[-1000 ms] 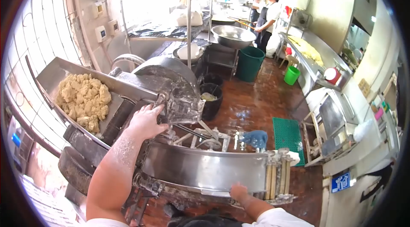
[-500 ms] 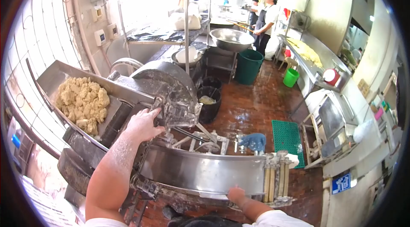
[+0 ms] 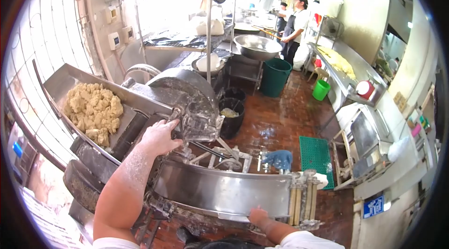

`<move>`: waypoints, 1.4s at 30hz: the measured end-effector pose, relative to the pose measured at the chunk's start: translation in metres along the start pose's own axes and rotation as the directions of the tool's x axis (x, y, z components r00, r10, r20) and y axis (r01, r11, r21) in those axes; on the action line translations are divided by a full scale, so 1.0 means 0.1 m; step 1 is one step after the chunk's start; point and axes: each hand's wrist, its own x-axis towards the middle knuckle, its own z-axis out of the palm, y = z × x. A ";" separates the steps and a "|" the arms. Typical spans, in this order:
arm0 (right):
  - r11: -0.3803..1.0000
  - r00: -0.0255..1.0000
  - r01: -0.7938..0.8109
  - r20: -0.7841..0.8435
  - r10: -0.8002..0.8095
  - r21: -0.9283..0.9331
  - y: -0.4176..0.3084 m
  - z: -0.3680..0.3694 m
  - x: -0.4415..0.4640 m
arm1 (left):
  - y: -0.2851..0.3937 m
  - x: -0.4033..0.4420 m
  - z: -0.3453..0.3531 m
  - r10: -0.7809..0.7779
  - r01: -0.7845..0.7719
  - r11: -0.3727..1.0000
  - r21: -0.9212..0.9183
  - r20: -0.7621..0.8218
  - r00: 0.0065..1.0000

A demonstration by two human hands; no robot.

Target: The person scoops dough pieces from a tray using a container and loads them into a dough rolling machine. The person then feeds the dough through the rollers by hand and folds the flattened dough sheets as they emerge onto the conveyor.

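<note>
In the head view, the dough (image 3: 93,111) sits in the tray (image 3: 70,75) at 9 o'clock. At 8 o'clock the left hand (image 3: 159,138) rests by the machine's (image 3: 180,80) knob (image 3: 176,112), thumb and fingers parted wide. Between 5 and 6 o'clock the right hand (image 3: 258,215) meets the chute's (image 3: 220,189) near edge; whether it grips is unclear. This looks like steadying the machine; any shift calls for clearance from the rollers (image 3: 310,202), between 4 and 5 o'clock.

head-worn, facing forward and steeply down
</note>
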 end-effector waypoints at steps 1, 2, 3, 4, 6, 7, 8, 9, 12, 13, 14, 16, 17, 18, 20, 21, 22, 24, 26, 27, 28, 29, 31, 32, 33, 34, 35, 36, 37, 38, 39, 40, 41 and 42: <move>1.000 1.000 0.002 0.012 -0.002 0.000 0.01 0.02 0.01 | 0.00 -0.01 0.00 -0.003 0.003 1.000 -0.002 0.002 1.000; 1.000 1.000 0.003 0.024 -0.003 0.001 0.02 0.04 0.02 | 0.01 0.00 0.00 -0.003 0.003 1.000 -0.004 0.008 1.000; 1.000 1.000 0.005 0.027 -0.004 -0.002 0.01 0.02 0.00 | 0.01 0.00 -0.01 -0.004 0.004 1.000 -0.006 0.014 1.000; 1.000 1.000 0.012 0.017 -0.012 -0.009 0.01 -0.01 -0.01 | 0.00 0.00 -0.02 -0.008 0.008 1.000 -0.008 0.013 1.000; 1.000 1.000 0.018 0.009 -0.018 -0.017 0.00 0.01 -0.04 | 0.00 0.00 -0.01 0.000 0.000 1.000 0.005 0.016 1.000; 1.000 1.000 0.011 -0.004 -0.011 -0.017 0.01 0.02 -0.02 | -0.01 0.01 -0.02 -0.002 0.002 1.000 0.002 0.009 1.000; 1.000 1.000 0.002 -0.014 -0.002 -0.016 0.02 0.03 0.00 | -0.02 0.01 -0.02 0.004 -0.004 1.000 -0.005 0.019 1.000; 1.000 1.000 0.000 -0.013 0.000 -0.020 0.03 0.03 0.00 | -0.02 0.01 -0.02 0.010 -0.010 1.000 -0.012 0.033 0.999; 0.998 0.999 0.053 0.010 -0.053 -0.020 0.07 0.04 0.06 | 0.00 -0.01 -0.03 0.004 -0.004 1.000 -0.005 0.021 1.000; 0.999 0.996 0.049 0.076 -0.049 0.006 0.09 0.06 0.12 | 0.02 -0.03 -0.06 0.003 -0.003 1.000 -0.002 0.023 1.000; 0.999 0.989 0.040 0.141 -0.045 0.036 0.08 0.10 0.15 | 0.05 -0.05 -0.11 -0.011 0.012 1.000 -0.017 0.037 0.999; 0.999 0.988 0.004 0.155 -0.010 0.040 0.02 0.02 0.09 | 0.08 -0.03 -0.14 -0.005 0.007 0.999 -0.032 0.053 0.999; 0.999 0.986 -0.029 0.166 0.023 0.032 0.01 -0.04 0.05 | 0.06 -0.02 -0.12 -0.011 0.012 0.999 -0.036 0.036 0.999; 0.999 0.985 -0.042 0.166 0.036 0.034 0.01 -0.04 0.01 | 0.05 -0.03 -0.08 -0.018 0.019 0.999 -0.043 0.022 1.000; 0.999 0.991 -0.031 0.132 0.035 -0.030 -0.02 -0.09 0.00 | 0.05 -0.02 -0.06 -0.013 0.013 0.999 -0.049 0.003 1.000; 0.999 0.991 -0.028 0.131 0.032 -0.032 -0.01 -0.10 -0.02 | 0.04 -0.02 -0.04 -0.009 0.009 0.999 -0.042 -0.004 1.000; 0.999 0.998 0.008 0.061 -0.006 -0.035 -0.02 -0.10 -0.05 | 0.03 -0.03 -0.05 -0.006 0.005 1.000 -0.031 -0.010 1.000; 0.998 0.999 0.051 -0.003 -0.051 -0.027 -0.01 0.04 0.00 | 0.04 -0.03 -0.09 -0.017 0.018 0.999 -0.044 0.023 1.000; 0.994 0.997 0.072 0.026 -0.070 -0.084 0.07 0.24 0.19 | 0.08 -0.02 -0.12 -0.033 0.036 0.998 -0.060 0.059 0.998; 0.993 0.996 0.085 0.035 -0.082 -0.083 0.10 0.27 0.20 | 0.09 -0.02 -0.15 -0.036 0.042 0.996 -0.075 0.083 0.996; 0.973 0.988 0.152 0.026 -0.150 -0.174 0.15 0.28 0.22 | 0.08 -0.02 -0.15 -0.045 0.055 0.994 -0.093 0.107 0.993; 0.938 0.975 0.222 0.032 -0.221 -0.265 0.15 0.34 0.21 | 0.03 0.00 -0.05 -0.020 0.022 0.998 -0.053 0.039 0.999; 0.968 0.987 0.160 0.033 -0.157 -0.192 -0.01 0.01 0.03 | 0.01 -0.02 -0.08 -0.027 0.031 0.997 -0.072 0.060 0.998; 0.991 0.998 0.067 0.020 -0.065 -0.112 -0.06 -0.10 -0.07 | 0.01 -0.02 -0.08 -0.004 0.010 0.996 -0.094 0.066 0.998; 0.991 0.997 0.068 0.031 -0.064 -0.115 -0.04 -0.03 -0.06 | 0.00 -0.01 -0.07 -0.001 0.007 0.996 -0.092 0.069 0.998; 0.992 0.998 0.067 -0.012 -0.069 -0.111 -0.01 0.03 -0.02 | 0.01 -0.01 -0.07 0.003 0.004 0.995 -0.097 0.075 0.997; 0.992 0.996 0.064 -0.058 -0.070 -0.107 0.03 0.08 0.00 | 0.04 -0.02 -0.09 -0.011 0.018 0.996 -0.085 0.078 0.997; 0.993 0.996 0.055 -0.057 -0.061 -0.105 0.02 0.03 -0.04 | 0.06 -0.02 -0.12 -0.026 0.031 0.997 -0.072 0.079 0.997; 0.996 0.999 0.031 -0.037 -0.034 -0.088 -0.04 -0.08 -0.10 | 0.07 -0.03 -0.13 -0.041 0.048 0.996 -0.080 0.089 0.995; 0.997 1.000 0.009 -0.020 -0.011 -0.071 -0.08 -0.18 -0.13 | 0.07 -0.02 -0.12 -0.035 0.042 0.996 -0.081 0.086 0.996; 0.998 1.000 0.007 -0.022 -0.008 -0.070 -0.10 -0.21 -0.15 | 0.06 -0.02 -0.09 -0.024 0.025 0.999 -0.048 0.040 0.999; 0.999 1.000 -0.004 0.003 0.004 -0.046 -0.11 -0.23 -0.18 | 0.04 -0.03 -0.05 -0.012 0.012 1.000 -0.014 -0.004 1.000; 1.000 1.000 -0.013 0.023 0.014 -0.023 -0.12 -0.25 -0.16 | 0.03 -0.03 -0.04 -0.011 0.011 1.000 -0.012 -0.009 1.000; 1.000 1.000 -0.013 0.019 0.014 -0.021 -0.11 -0.23 -0.15 | 0.02 -0.02 -0.03 -0.005 0.005 1.000 -0.012 -0.012 1.000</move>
